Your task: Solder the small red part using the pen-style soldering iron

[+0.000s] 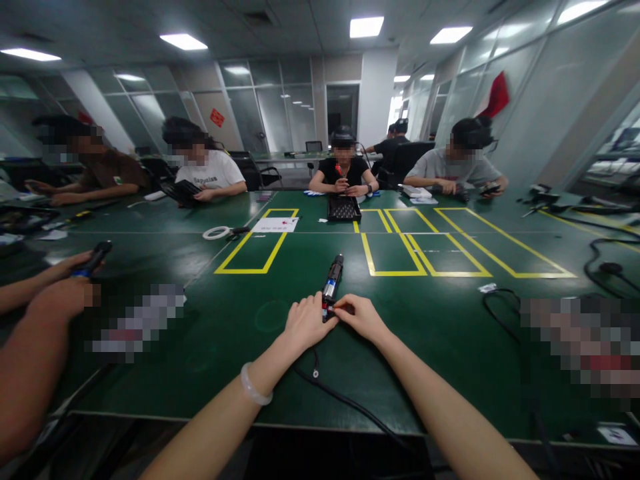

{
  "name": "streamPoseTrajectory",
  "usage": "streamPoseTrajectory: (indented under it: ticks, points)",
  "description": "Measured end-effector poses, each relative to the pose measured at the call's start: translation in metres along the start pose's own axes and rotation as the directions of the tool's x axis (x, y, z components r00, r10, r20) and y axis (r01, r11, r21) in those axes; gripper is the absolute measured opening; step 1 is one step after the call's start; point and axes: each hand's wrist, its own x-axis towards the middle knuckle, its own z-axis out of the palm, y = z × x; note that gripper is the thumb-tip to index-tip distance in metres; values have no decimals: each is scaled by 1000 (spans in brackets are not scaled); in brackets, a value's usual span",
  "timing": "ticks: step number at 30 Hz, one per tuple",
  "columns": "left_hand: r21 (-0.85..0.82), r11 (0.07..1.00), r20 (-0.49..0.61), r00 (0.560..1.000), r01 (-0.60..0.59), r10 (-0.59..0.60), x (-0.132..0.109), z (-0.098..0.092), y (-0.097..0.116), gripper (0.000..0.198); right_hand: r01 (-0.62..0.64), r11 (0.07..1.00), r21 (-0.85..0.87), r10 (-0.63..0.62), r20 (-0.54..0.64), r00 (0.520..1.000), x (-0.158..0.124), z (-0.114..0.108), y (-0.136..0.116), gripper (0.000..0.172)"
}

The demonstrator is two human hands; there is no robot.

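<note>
On the green table in front of me lies a slim black electric screwdriver (333,277) with a silver and blue band, its tip pointing away. My left hand (309,320), with a pale bangle on the wrist, is closed around the screwdriver's near end, where small red parts show. My right hand (364,319) comes from the other side, thumb and fingers pinched at that same end. Whatever the right fingertips grip is too small and too covered to name. A black cable (345,402) with a small ring terminal (315,374) beside it runs below my hands.
Yellow tape outlines (395,273) mark the green table (225,373). A white sheet (276,225), a tape roll (217,233) and a black tray (344,210) lie farther off. At left, a co-worker's hands (65,293) hold a similar tool. Several people sit around. Black cables (505,313) lie at right.
</note>
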Motion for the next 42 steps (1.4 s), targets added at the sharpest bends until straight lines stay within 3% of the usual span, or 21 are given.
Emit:
streamPoseTrajectory:
  ticks: [6, 12, 28, 42]
  points:
    - [83, 996, -20, 999, 33, -32, 4, 5, 2, 55, -47, 997, 63, 47, 10, 999, -2, -7, -4, 19]
    - [175, 983, -42, 998, 59, -52, 3, 3, 4, 48, -40, 995, 92, 43, -28, 999, 0, -5, 0, 19]
    - [185, 983, -10, 1000, 11, -10, 5, -7, -13, 53, -44, 998, 36, 45, -35, 998, 0, -8, 10, 18]
    - [218, 974, -32, 998, 57, -51, 12, -9, -47, 54, -61, 997, 57, 61, -13, 998, 0, -6, 13, 19]
